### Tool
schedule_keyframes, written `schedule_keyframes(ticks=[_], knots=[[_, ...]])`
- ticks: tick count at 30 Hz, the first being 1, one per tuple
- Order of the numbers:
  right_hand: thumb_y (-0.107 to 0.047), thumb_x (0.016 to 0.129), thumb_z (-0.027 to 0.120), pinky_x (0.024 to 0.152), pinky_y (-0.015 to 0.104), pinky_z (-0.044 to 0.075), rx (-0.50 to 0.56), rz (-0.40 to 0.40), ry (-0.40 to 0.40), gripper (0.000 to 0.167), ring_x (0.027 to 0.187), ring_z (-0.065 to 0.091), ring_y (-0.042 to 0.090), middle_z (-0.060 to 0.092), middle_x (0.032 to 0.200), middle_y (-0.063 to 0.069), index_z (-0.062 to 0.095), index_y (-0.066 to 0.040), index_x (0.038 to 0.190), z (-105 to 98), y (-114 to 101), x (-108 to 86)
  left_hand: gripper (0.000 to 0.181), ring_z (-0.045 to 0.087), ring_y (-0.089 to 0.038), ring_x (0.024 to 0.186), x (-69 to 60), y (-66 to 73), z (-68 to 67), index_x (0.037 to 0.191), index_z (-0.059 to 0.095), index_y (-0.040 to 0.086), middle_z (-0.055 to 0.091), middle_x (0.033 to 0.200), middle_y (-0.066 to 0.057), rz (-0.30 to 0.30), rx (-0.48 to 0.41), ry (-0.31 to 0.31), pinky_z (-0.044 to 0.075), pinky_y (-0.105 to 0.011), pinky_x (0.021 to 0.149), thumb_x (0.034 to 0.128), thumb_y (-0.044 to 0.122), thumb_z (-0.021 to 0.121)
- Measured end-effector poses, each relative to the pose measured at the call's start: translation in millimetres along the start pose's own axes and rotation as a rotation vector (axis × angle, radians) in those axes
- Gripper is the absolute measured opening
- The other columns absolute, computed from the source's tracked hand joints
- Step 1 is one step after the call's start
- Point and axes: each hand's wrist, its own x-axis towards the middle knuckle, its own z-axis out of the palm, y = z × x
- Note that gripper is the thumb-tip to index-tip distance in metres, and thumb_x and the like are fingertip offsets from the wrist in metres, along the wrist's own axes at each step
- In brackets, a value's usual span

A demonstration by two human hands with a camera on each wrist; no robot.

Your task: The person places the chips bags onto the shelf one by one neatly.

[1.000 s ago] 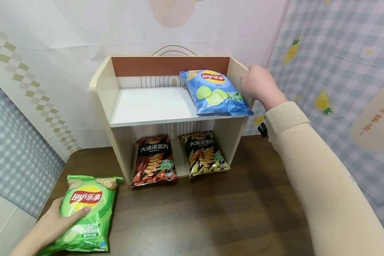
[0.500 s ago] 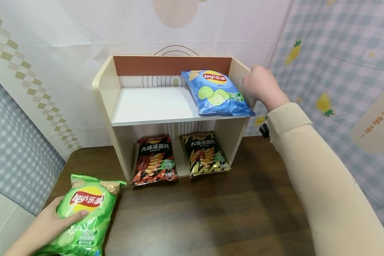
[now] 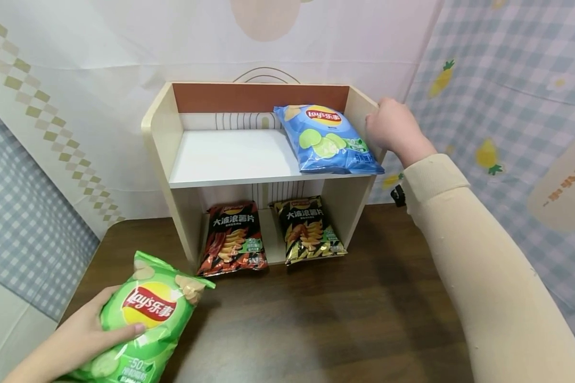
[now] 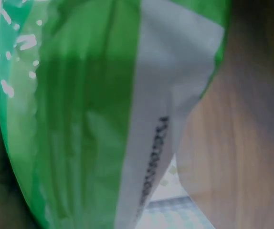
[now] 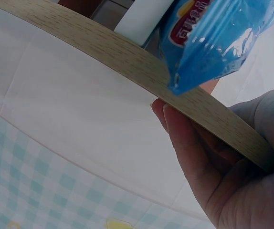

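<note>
My left hand (image 3: 93,331) grips a green bag of potato chips (image 3: 146,324) at the lower left of the head view, thumb across its front. Its green side and pale seam fill much of the left wrist view (image 4: 89,114). At the upper right, my right hand (image 3: 394,127) holds the right side panel of a small two-tier shelf (image 3: 230,181); the right wrist view shows its fingers (image 5: 189,143) around the panel's edge. A blue bag of potato chips (image 3: 327,139) lies on the upper tier against that panel, close to the right hand.
On the lower tier lie a red-and-black chip bag (image 3: 233,238) and a black-and-gold chip bag (image 3: 309,230), side by side. The shelf stands on a dark wooden table (image 3: 316,319). Patterned cloth (image 3: 508,106) hangs behind and at both sides.
The left hand has lifted the green chip bag off the table and moved it right, its top now tilted to the right. The right hand still holds the shelf panel.
</note>
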Motion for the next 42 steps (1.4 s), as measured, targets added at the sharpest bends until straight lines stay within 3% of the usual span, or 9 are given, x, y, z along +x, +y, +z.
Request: schedule_keyframes(ticks=[10, 20, 30, 42], knots=[[-0.031, 0.102, 0.031, 0.084, 0.053, 0.050, 0.004, -0.006, 0.003, 0.053, 0.109, 0.051, 0.040, 0.047, 0.132, 0.029, 0.033, 0.005, 0.142, 0.3, 1.2, -0.9, 0.091, 0.063, -0.014, 0.074, 0.2, 30.8, 14.7, 0.147, 0.026, 0.012, 0.062, 0.096, -0.009, 0.091, 0.065, 0.081, 0.052, -0.030, 0.061, 0.0787, 0.040, 0.080], [-0.031, 0.102, 0.031, 0.083, 0.052, 0.051, 0.003, -0.017, 0.006, 0.053, 0.108, 0.052, 0.040, 0.047, 0.132, 0.030, 0.033, 0.006, 0.141, 1.1, 1.3, -1.9, 0.097, 0.060, -0.011, 0.077, 8.2, 49.2, 30.9, 0.146, 0.029, 0.014, 0.061, 0.102, -0.005, 0.178, 0.130, 0.176, 0.050, -0.028, 0.062, 0.0722, 0.047, 0.082], [-0.031, 0.102, 0.031, 0.083, 0.052, 0.051, 0.001, -0.018, 0.011, 0.053, 0.108, 0.052, 0.040, 0.047, 0.131, 0.029, 0.033, 0.006, 0.141, 0.9, 2.4, -1.3, 0.095, 0.060, -0.010, 0.078, 12.7, 69.8, 41.8, 0.148, 0.029, 0.023, 0.061, 0.101, -0.001, 0.301, 0.082, 0.236, 0.050, -0.028, 0.063, 0.0718, 0.043, 0.084], [-0.031, 0.102, 0.032, 0.082, 0.051, 0.052, 0.016, -0.007, 0.008, 0.053, 0.108, 0.051, 0.040, 0.047, 0.132, 0.029, 0.033, 0.005, 0.141, 1.4, 3.1, -0.8, 0.093, 0.061, -0.011, 0.077, 24.3, 89.5, 49.3, 0.145, 0.031, 0.032, 0.061, 0.100, 0.003, 0.399, 0.058, 0.294, 0.052, -0.028, 0.063, 0.0702, 0.043, 0.085]])
